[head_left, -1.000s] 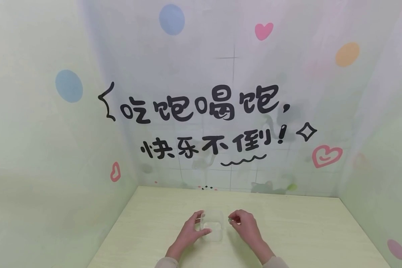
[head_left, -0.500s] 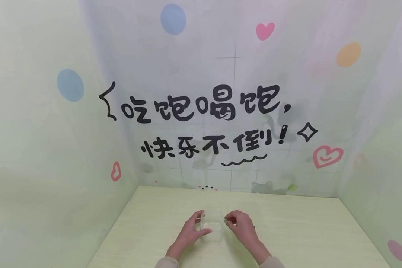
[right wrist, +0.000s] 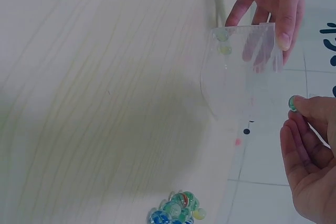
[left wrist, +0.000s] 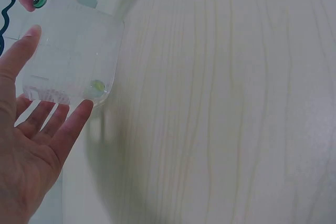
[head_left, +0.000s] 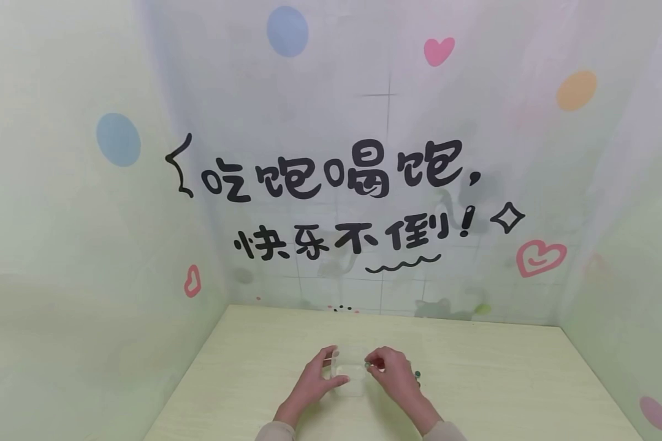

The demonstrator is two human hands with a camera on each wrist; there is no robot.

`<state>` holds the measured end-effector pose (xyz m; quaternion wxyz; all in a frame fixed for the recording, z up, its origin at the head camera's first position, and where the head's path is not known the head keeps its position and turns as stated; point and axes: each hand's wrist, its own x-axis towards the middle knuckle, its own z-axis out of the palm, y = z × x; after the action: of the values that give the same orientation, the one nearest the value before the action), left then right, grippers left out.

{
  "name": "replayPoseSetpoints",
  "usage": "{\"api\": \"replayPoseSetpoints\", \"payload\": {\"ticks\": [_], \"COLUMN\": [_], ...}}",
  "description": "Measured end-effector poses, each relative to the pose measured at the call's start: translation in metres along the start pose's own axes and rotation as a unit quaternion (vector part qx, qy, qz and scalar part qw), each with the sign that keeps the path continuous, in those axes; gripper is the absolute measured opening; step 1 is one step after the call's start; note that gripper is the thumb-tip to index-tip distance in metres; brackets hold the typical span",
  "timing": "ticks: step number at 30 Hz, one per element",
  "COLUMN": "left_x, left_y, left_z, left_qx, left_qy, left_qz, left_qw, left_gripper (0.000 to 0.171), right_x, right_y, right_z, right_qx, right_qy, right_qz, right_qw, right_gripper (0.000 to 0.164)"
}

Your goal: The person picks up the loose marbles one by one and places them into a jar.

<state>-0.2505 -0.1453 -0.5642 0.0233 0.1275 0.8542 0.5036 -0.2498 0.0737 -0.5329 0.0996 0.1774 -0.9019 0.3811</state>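
Observation:
My left hand (head_left: 315,378) holds a clear plastic box (left wrist: 79,45), the thumb on one side and the fingers on another. Inside, at the bottom, lies at least one yellow-green marble (left wrist: 98,88); the right wrist view shows a pale green marble (right wrist: 222,35) and a yellowish marble (right wrist: 225,50) there, one possibly a reflection. Between thumb and fingertips my right hand (head_left: 393,372) pinches a green glass marble (right wrist: 293,103). That marble is right beside the box's open rim on the right, as seen in the head view.
A cluster of glass marbles (right wrist: 181,207), several of them, green, blue and yellow, lies on the pale wood table (head_left: 507,380). My right hand partly covers these marbles (head_left: 417,375) in the head view. A printed backdrop (head_left: 331,122) stands along the table's back and sides.
My right hand has moved left with the pinched marble, up to the box's rim. Marbles on the table have come into view behind that hand. My left hand and the box stay put.

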Motion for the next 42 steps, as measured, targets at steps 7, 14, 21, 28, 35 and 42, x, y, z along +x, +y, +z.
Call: {"api": "replayPoseSetpoints", "payload": {"ticks": [7,14,21,28,35,42], "left_x": [0.0,0.0,0.0,0.001,0.001,0.0], "left_y": [0.002,0.002,0.001,0.001,0.002,0.003], "left_z": [0.0,0.0,0.001,0.001,0.001,0.001], "left_qx": [-0.002,-0.001,0.0,0.0,0.0,-0.004], "left_qy": [-0.001,0.0,-0.001,0.001,0.001,0.005], "left_qz": [-0.001,0.0,-0.003,-0.007,-0.012,-0.007], "left_qw": [1.0,1.0,1.0,1.0,0.9999,1.0], "left_gripper": [0.08,0.08,0.08,0.079,0.079,0.079], "right_x": [0.001,0.002,-0.001,-0.003,-0.005,-0.009], "right_y": [-0.005,-0.008,-0.008,-0.004,0.001,0.007], "right_z": [0.0,0.001,0.001,-0.002,-0.006,-0.011], "right_qx": [-0.011,-0.022,-0.027,-0.023,-0.023,-0.019], "right_qy": [-0.007,-0.009,-0.001,0.012,0.026,0.037], "right_qz": [0.005,0.013,0.009,-0.003,-0.003,0.006], "right_qw": [1.0,1.0,1.0,1.0,0.999,0.999], "right_gripper": [0.013,0.013,0.015,0.014,0.014,0.014]}}
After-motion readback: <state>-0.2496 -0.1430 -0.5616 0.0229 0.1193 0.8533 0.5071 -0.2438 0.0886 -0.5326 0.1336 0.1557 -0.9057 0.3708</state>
